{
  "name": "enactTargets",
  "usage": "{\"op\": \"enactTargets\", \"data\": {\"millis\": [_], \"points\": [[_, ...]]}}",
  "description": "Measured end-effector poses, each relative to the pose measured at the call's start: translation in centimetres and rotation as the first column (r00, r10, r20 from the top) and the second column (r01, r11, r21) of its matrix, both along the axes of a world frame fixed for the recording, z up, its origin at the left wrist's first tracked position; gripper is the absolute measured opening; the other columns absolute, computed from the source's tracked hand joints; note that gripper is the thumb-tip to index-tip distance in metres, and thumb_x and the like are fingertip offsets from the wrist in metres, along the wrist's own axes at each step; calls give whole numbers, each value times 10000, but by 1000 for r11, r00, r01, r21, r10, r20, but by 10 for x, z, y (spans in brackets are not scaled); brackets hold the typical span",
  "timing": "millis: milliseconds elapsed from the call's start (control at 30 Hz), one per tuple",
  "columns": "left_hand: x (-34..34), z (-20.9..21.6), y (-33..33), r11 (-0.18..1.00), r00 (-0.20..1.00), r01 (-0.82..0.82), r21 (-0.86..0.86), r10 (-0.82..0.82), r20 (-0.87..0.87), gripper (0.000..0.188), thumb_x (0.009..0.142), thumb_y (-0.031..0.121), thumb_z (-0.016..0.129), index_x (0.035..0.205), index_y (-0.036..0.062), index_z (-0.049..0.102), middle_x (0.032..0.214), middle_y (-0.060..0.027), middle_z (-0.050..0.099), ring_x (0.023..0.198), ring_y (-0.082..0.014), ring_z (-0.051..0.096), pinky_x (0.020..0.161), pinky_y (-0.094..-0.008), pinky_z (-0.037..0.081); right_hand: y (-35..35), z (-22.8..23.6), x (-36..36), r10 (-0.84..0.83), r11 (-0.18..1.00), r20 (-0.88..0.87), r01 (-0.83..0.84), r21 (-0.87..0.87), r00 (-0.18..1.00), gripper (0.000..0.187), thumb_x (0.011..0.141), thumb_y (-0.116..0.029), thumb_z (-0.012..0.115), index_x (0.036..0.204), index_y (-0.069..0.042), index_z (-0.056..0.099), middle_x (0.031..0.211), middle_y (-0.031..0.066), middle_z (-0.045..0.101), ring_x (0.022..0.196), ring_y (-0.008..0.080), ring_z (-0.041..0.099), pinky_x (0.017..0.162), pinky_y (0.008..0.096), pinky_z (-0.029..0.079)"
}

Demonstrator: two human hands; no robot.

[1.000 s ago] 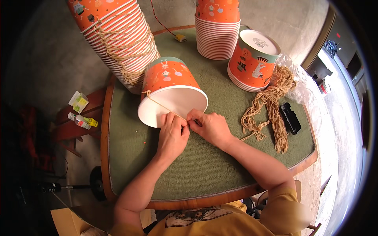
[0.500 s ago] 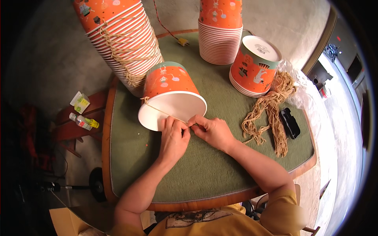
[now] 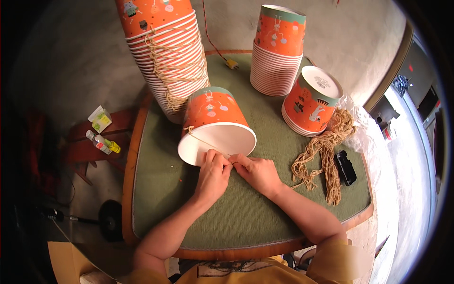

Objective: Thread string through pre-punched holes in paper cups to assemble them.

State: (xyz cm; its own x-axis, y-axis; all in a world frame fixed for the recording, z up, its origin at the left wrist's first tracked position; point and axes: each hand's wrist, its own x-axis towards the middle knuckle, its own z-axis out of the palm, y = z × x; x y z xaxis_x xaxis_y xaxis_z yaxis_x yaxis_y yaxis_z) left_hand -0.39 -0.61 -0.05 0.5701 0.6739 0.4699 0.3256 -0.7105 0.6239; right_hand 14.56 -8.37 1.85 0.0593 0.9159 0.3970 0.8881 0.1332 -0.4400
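An orange paper bucket (image 3: 218, 110) with printed figures lies on its side, its white mouth facing me. A tan string (image 3: 204, 141) is knotted at the left of the rim and runs across the mouth to my fingers. My left hand (image 3: 213, 179) is closed in a pinch on the string at the bucket's lower rim. Touching it, my right hand (image 3: 257, 174) pinches the string's end with thumb and forefinger. The fingertips partly hide the end of the string.
Behind the bucket leans a tall stack of buckets (image 3: 175, 61) with string loops along its side. Another stack (image 3: 276, 71) and upturned buckets (image 3: 313, 106) stand farther right. A tan string bundle (image 3: 331, 156) and black plastic case (image 3: 345, 168) lie on the green-covered table (image 3: 265, 222).
The whole view has shifted, so the table's things sit lower in the picture. My two hands have come slightly closer together, still pinching the string.
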Motion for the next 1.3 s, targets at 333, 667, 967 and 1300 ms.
{"op": "enactTargets", "data": {"millis": [333,667,967,1300], "points": [[2,-2,4,999,997,-11,-40,14,73,185,810,-4,688,821,11,503,974,-171,490,926,-379,511,814,-476,435,2,2,-1,-19,1000,0,19,-7,1000,133,897,-206,616,1028,-188,610,737,77,685,618,299,666,533,419,542],[3,-1,4,999,999,23,27,-24,30,168,799,-36,640,851,1,484,984,-185,476,938,-396,508,821,-489,445,2,1,-4,-63,998,-13,63,-19,998,104,874,-194,616,970,-174,583,692,94,669,595,316,657,533,434,537],[4,0,6,998,1000,30,49,-31,4,176,761,-59,620,846,-9,475,974,-194,473,920,-403,506,797,-497,445,4,-2,-5,-87,996,-4,87,-20,996,100,869,-189,620,948,-179,560,664,89,651,579,317,649,523,443,525],[2,-4,10,998,999,18,63,-20,35,185,751,-68,617,839,-1,469,973,-194,474,918,-403,501,790,-492,438,-12,0,-7,-136,983,-44,129,-130,990,300,875,-208,629,1111,-126,463,637,104,637,572,330,644,521,452,513]]}}
